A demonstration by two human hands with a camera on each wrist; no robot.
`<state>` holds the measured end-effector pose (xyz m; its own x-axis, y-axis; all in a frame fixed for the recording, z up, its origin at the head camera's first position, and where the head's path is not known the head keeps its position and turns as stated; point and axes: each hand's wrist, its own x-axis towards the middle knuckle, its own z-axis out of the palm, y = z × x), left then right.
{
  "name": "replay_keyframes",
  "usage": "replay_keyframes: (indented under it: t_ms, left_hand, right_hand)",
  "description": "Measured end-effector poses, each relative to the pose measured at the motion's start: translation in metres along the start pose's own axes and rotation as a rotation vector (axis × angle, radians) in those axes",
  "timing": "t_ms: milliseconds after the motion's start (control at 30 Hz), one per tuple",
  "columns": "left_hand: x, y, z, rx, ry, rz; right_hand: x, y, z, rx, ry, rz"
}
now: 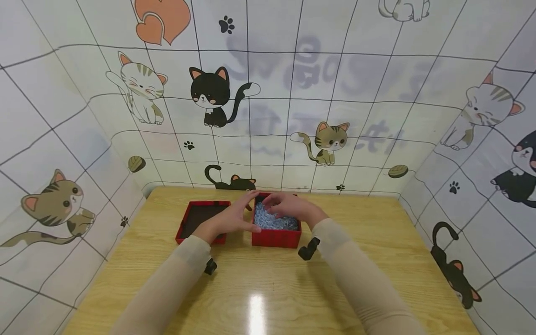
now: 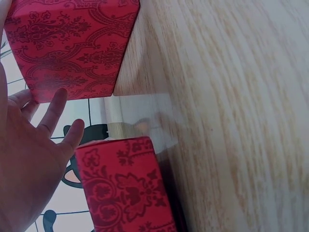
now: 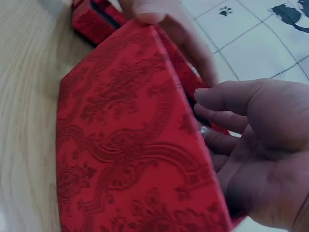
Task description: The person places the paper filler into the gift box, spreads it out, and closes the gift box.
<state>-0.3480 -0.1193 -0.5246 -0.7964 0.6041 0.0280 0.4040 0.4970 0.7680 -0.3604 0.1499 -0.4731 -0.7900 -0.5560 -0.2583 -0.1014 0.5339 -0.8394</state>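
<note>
Along the left, a pale wall (image 1: 71, 153) ruled into squares, printed with a striped cartoon cat. Beneath, a counter (image 1: 238, 288) of light wood, bright glare near the front middle. Toward its far left, a shallow red tray (image 1: 201, 216), dark inside. Between tray and box, a left hand (image 1: 231, 218), fingers spread apart, thumb at the near left corner of a deeper, ornately patterned red box (image 1: 276, 238). Near the counter's far edge, this box, holding pale blue shreds (image 1: 272, 221). Behind, a far wall (image 1: 272, 116) with cats, a heart and blurred grey markings. Over the shreds, a right hand (image 1: 292, 207), fingers bent into the box; impossible to tell whether clamped on any. Farthest right, another squared wall (image 1: 473, 163) with more cats.
</note>
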Motion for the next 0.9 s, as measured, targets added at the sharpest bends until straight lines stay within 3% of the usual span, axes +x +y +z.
replay_keyframes:
  t_ms: [233, 433, 700, 900]
  left_hand:
    - [0.001, -0.004, -0.001, -0.012, 0.003, 0.008]
    - [0.002, -0.006, 0.0, -0.017, -0.006, 0.015]
    - [-0.001, -0.005, 0.002, -0.026, 0.0, -0.004]
    - [0.002, -0.005, 0.002, -0.013, 0.001, 0.005]
  right_hand:
    - [0.013, -0.002, 0.016, -0.202, 0.008, 0.055]
    - [0.014, -0.002, 0.022, -0.276, 0.012, 0.085]
    - [-0.009, -0.016, 0.015, -0.353, 0.041, -0.031]
    - [-0.03, -0.022, 0.004, -0.385, 0.117, -0.092]
